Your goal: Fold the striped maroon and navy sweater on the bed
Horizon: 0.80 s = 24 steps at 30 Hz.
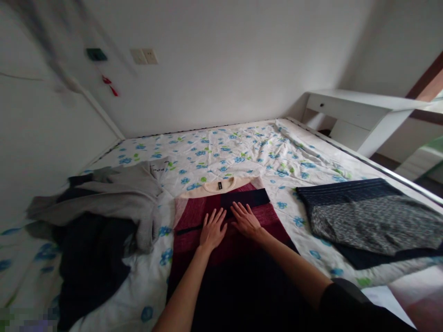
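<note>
A sweater (pixel 194 210) with a cream neckline, maroon bands and a dark lower part lies on the bed in front of me. Its sleeves appear folded across the chest, one ending in a dark navy cuff. My left hand (pixel 213 229) rests flat on the maroon knit, fingers spread. Just to its right, my right hand (pixel 245 221) lies flat too, its fingertips by the navy band. Neither hand grips the fabric. My forearms and the dark area below hide part of the sweater's lower half.
Rumpled grey and black clothes (pixel 107 203) are heaped at the left. A folded grey and navy knit garment (pixel 360 216) lies at the right. Under them spreads a white sheet with blue flowers (pixel 221 150). A white desk (pixel 353 106) stands beyond the bed's right edge, and a wall is behind.
</note>
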Each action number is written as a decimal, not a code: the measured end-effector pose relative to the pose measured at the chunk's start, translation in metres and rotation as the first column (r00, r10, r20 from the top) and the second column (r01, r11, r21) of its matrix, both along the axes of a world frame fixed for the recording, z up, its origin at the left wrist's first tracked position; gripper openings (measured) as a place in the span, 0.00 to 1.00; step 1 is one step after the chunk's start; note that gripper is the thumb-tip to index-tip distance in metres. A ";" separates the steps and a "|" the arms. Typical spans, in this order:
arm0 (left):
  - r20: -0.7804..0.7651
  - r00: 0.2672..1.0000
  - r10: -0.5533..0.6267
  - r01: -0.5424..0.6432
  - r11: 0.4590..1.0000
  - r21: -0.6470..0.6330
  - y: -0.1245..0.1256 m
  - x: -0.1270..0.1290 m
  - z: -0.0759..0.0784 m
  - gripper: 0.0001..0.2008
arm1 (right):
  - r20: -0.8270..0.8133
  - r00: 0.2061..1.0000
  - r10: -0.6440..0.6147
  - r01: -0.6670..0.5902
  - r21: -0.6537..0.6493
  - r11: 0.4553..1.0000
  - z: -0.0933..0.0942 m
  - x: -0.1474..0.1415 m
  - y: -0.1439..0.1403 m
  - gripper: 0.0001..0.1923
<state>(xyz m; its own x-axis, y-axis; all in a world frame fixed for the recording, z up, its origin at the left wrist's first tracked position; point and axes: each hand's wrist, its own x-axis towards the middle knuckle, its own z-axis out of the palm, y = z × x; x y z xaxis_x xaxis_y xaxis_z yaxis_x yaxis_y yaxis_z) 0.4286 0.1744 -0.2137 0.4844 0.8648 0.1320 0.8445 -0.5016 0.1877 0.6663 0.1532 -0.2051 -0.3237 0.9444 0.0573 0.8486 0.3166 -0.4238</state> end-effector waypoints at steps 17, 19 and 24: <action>0.192 0.850 0.490 -0.476 0.872 -0.117 0.038 -0.144 0.030 0.27 | -0.322 0.748 -0.580 0.569 -0.136 0.811 -0.030 0.124 0.029 0.30; 0.297 0.786 0.542 -0.484 0.839 -0.249 0.056 -0.155 0.037 0.22 | -0.406 0.611 -0.680 0.650 -0.233 0.723 -0.030 0.142 0.033 0.30; 0.371 0.561 0.740 -0.493 0.659 -0.568 0.096 -0.177 0.053 0.21 | -0.572 0.405 -0.714 0.572 -0.451 0.685 -0.033 0.182 0.038 0.33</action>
<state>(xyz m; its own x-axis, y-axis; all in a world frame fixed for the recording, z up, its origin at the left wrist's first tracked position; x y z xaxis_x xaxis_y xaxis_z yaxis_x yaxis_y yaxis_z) 0.2514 0.2708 -0.1607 -0.2422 0.9462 -0.2148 0.5960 0.3198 0.7366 0.8479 0.1910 -0.2378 0.4503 0.8699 -0.2013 0.2223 -0.3276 -0.9183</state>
